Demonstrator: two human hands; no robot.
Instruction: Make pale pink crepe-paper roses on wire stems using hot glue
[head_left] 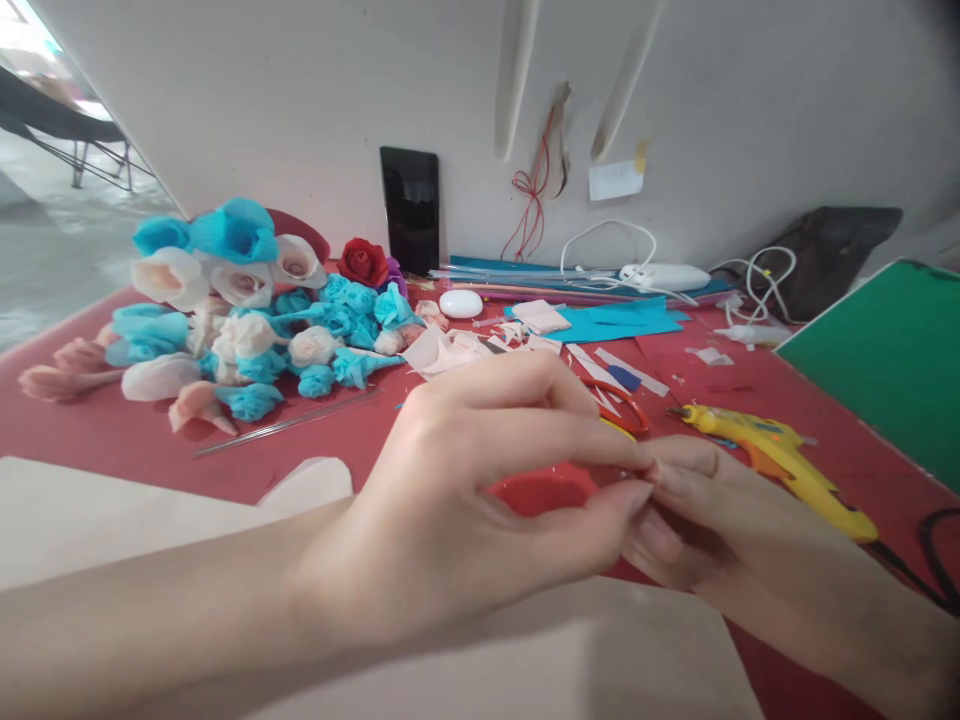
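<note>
Above the red table [300, 445], my left hand [480, 480] reaches in from the left with thumb and forefinger pinched together. Its fingertips meet those of my right hand [705, 510], which is also closed in a pinch. Whatever lies between the fingers is too small or hidden to name. Behind my left fingers, the red and yellow handles of scissors [630, 405] are partly covered. Just beyond my right hand rests a yellow glue gun [787, 460]. A large pale sheet [660, 640] spreads beneath my forearms.
Crepe paper flowers [240, 285] in blue, white and pink crowd the left side, beside thin metal rods [285, 425]. Paper scraps [442, 350], a white case [460, 303] and blue paper [622, 320] lie behind. A phone [411, 210] leans on the wall; a green board [885, 360] stands right.
</note>
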